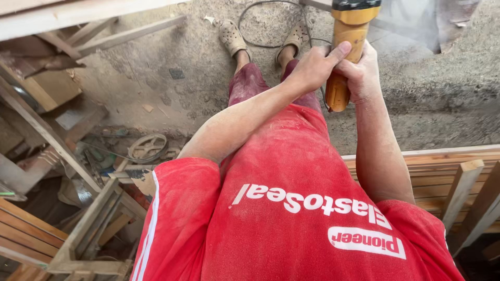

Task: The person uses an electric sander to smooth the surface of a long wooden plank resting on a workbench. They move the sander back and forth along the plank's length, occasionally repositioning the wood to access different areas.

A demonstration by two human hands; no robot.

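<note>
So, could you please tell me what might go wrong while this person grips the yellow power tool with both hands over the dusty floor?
1. The black cable loops on the floor around the sandalled feet, so it could probably snag or trip.
2. Both the left hand and the right hand look coated in dust, so the hold on the yellow power tool may slip.
3. Open sandals give the toes little protection if the tool drops.

Far ahead, bare dusty ground (172, 78) lies open around the feet, crossed only by a black cable (271, 10). Left is crowded with stacked timber frames (88, 229) and scrap; near right, slatted wooden panels (448, 177) block passage
</note>
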